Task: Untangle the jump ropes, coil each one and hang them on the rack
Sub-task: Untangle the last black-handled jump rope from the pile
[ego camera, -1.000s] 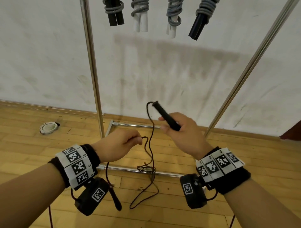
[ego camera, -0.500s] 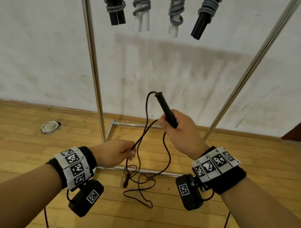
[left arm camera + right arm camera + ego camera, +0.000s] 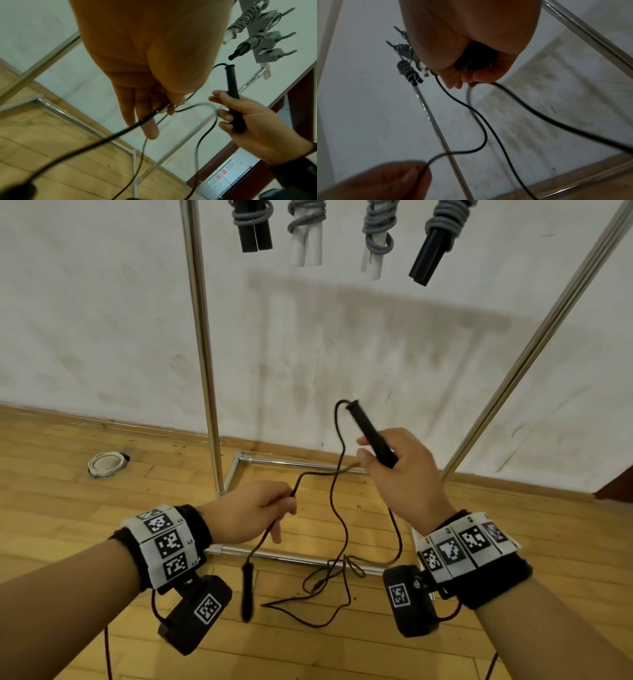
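Right hand [image 3: 404,474]: raised in front of the rack [image 3: 202,364], fingers curled round one black handle [image 3: 371,438] of the jump rope [image 3: 337,505]. The handle tilts up and to the left, and the cord leaves its top end in a small loop.

Left hand [image 3: 250,511]: lower and to the left, pinching the cord between thumb and fingers. In the left wrist view the cord runs across the fingertips [image 3: 150,129].

Second handle [image 3: 247,590]: hangs from the cord just below the left hand, above the floor [image 3: 68,508]; blurred.

Rest of the cord: sags between the two hands and lies in loose, crossed loops on the floor, over the rack's front base bar [image 3: 291,558].

Rack: four coiled ropes [image 3: 376,237] hang at the top, two with black handles and two with white.

Other: a round white object [image 3: 107,463] lies on the floor near the wall, left of the rack.
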A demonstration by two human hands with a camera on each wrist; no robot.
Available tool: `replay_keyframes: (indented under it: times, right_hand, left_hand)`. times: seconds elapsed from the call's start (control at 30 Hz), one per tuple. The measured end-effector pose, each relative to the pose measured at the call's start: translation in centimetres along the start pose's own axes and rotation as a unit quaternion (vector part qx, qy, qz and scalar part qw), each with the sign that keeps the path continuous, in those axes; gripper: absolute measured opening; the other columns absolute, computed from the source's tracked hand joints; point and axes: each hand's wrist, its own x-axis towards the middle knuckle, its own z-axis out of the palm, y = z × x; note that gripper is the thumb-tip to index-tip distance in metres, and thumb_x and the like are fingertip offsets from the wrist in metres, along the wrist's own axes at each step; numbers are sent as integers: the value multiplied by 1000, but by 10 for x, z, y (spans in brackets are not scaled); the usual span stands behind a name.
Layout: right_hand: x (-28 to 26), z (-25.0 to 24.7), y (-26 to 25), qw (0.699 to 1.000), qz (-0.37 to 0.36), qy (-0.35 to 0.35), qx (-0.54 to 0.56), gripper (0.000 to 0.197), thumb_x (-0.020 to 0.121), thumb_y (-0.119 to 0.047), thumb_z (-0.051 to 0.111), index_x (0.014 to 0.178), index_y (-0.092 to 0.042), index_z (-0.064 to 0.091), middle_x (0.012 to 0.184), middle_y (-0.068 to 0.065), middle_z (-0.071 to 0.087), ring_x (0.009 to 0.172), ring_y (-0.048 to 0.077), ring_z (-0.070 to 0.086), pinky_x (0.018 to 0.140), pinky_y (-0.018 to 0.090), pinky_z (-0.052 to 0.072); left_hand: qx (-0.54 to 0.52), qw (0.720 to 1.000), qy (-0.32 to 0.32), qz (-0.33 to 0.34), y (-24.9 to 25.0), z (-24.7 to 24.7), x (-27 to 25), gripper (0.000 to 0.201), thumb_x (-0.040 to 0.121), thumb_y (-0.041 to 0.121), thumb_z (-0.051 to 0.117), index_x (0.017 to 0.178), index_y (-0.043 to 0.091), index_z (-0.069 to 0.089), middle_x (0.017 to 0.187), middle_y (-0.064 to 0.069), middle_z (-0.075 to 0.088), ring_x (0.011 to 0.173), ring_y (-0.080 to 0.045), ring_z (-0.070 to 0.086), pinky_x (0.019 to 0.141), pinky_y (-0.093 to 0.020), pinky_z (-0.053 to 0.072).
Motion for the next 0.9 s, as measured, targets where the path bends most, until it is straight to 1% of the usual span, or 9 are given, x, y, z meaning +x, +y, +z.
replay_keyframes:
  times: [0.1,0.17,0.3,0.4,0.47,0.57,0.67,0.8,0.9]
  right_hand:
    - [-8,8,-7,996,-48,-76,-12,11,90,-29,66,101,-28,67,97,-16,59,89,-2,55,72,15,40]
    - [-13,14,-12,987,-69,-144,-5,16,90,-31,67,105,-27,67,93,-11,62,84,3,57,71,19,43]
    - [-20,24,-17,971,-76,-227,-21,8,92,-35,64,89,-29,68,68,-6,60,62,8,54,55,17,39]
    - [-19,26,-19,975,-73,-208,-30,14,92,-36,63,84,-24,63,64,-9,53,57,6,50,53,17,34]
    - [-17,25,-21,982,-70,-175,-10,15,92,-37,62,84,-24,62,64,-8,53,56,6,50,52,17,36]
    - [-14,20,-26,989,-65,-127,32,15,92,-37,63,83,-26,61,62,-8,53,55,4,49,54,15,39]
    - [-13,16,-30,990,-67,-95,77,12,93,-34,63,82,-31,59,60,-14,52,53,2,47,54,12,39]
    - [-9,10,-32,985,-41,-40,164,13,93,-33,63,80,-32,60,59,-12,51,48,2,43,47,16,38]
    - [-5,5,-28,986,-29,-3,164,11,94,-31,63,83,-31,61,60,-13,53,48,2,44,46,15,38]
  left_hand:
    - [1,999,20,27,13,1,-1,24,105,36,40,95,32,61,66,14,55,59,-2,59,60,-23,49]
    - [24,998,31,53,20,1,-2,25,104,36,41,95,33,63,61,19,52,56,0,50,56,-17,42]
    - [11,994,65,82,28,0,-6,26,103,36,44,88,30,64,54,11,46,48,-4,42,48,-16,36]
    - [28,995,65,76,26,-7,-9,28,102,40,45,81,32,62,61,18,57,54,-1,52,53,-13,41]
    - [25,998,9,58,21,-8,-12,24,100,42,50,82,32,63,73,24,64,69,4,60,65,-12,46]
    - [54,997,-50,19,7,-2,-13,14,96,44,57,90,34,63,90,18,69,89,2,63,88,-33,52]
    - [52,998,-38,25,3,3,-11,4,92,40,64,93,37,61,99,21,67,99,5,60,98,-38,49]
    - [35,999,-22,34,2,10,-8,23,86,26,72,93,39,55,99,20,65,98,7,60,96,-34,51]
    - [27,999,0,33,3,13,-4,25,87,20,71,99,34,54,98,14,66,91,4,62,88,-31,55]
